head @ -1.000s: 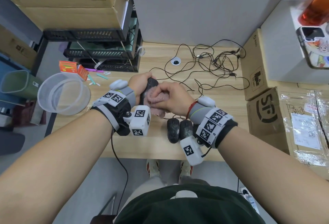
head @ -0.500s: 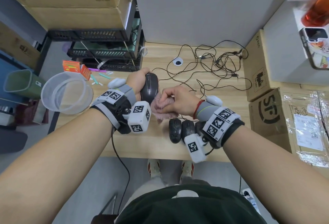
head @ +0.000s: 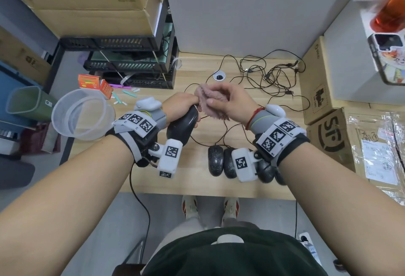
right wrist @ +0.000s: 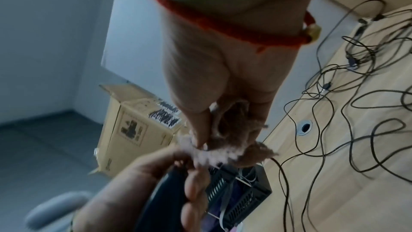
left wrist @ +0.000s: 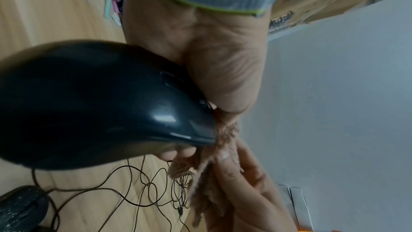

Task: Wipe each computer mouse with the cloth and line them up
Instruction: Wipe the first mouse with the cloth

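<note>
My left hand [head: 179,105] grips a mouse [head: 182,127], right hand [head: 232,102] pinches the cloth [head: 208,102]; tangled cables [head: 269,78] clutter the tabletop [head: 197,179] behind

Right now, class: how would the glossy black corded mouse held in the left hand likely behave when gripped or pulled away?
The glossy black corded mouse shows bright reflections, so it is probably slippery. Its shell looks rigid in the left hand. Its thin cord trails to the desk and may tug or snag.
</note>
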Demonstrator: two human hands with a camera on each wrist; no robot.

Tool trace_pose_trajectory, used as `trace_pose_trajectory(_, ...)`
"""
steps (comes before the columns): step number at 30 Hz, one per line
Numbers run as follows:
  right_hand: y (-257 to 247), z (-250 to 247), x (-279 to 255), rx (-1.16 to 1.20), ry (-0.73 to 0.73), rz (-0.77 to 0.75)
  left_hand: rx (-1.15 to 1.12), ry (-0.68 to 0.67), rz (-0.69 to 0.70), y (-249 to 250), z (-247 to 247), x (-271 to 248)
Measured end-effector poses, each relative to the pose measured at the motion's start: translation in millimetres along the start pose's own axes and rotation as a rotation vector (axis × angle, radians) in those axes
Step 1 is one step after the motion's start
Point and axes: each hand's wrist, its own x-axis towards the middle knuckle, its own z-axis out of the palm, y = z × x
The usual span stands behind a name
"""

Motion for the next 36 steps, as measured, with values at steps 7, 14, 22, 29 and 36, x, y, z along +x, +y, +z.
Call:
trace_pose_trajectory(7,-2,6,1,-0.289,-0.075,-0.006,0.158,0.020,0.167,10,-5,-3)
trace_pose_trajectory(14,10,-3,1,-0.549,-0.043,0.030,0.061,-0.006,0.178,14,-17,-3)
trace_pose_trajectory(22,33,-7,-2,-0.529,0.016,0.183,0.015,0.081,0.113,9,-29,4)
trace_pose_trajectory(29,19,-16,8,-0.339,0.056,0.085,0.165,-0.001,0.078,-10,-21,12)
trace_pose_trajectory(36,7,-5,12,-0.337,0.068,0.061,0.184,0.013,0.191,-14,-11,19)
